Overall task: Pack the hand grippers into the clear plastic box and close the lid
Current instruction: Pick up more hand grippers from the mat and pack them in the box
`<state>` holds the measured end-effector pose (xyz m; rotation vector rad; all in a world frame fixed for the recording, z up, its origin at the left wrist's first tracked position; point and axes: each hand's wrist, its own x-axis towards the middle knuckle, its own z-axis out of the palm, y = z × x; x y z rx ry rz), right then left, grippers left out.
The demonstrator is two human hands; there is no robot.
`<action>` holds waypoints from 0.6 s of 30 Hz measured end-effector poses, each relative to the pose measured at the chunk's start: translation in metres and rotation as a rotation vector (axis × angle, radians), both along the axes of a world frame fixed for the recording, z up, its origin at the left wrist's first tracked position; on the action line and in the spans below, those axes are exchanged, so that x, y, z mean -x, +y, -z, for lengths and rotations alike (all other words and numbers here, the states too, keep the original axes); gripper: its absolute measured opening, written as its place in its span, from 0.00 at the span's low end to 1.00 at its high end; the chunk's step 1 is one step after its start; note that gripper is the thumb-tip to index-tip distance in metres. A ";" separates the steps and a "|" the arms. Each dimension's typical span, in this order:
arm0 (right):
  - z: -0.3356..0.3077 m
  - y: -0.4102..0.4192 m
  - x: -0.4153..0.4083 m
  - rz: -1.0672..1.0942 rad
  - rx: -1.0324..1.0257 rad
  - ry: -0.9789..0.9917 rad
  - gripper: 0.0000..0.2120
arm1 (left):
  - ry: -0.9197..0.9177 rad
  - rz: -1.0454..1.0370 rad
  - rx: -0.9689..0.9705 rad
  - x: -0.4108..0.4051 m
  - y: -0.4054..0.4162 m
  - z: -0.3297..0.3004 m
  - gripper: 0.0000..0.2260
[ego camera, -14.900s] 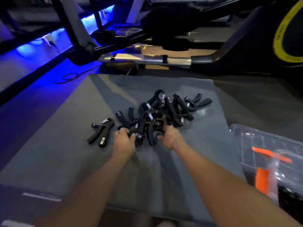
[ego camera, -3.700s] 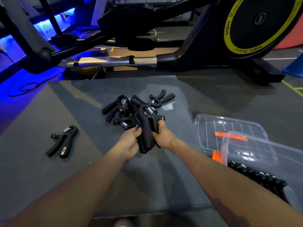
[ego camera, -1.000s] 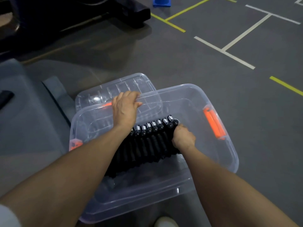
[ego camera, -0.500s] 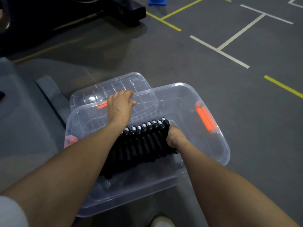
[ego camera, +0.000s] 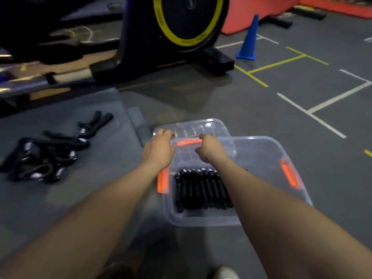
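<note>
Hands, left and right, fingers curled over far rim of clear plastic box to steady it, black hand grippers rowed inside, loose pile waiting on grey mat.

Single head-worn wide-angle view, looking forward and steeply down from above the clear plastic box, close, at arm's reach. Box sits centre-right of frame; both forearms enter from the bottom edge toward it. Grey mat left of the box, exercise machine beyond it, blue cone beyond-right. No second view to overlap.
</note>
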<state>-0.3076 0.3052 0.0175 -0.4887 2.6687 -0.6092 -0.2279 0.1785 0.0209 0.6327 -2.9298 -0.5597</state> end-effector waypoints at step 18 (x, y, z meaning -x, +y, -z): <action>-0.005 -0.339 -0.265 -0.565 0.096 -0.152 0.22 | 0.015 -0.735 -0.165 -0.341 -0.269 0.009 0.17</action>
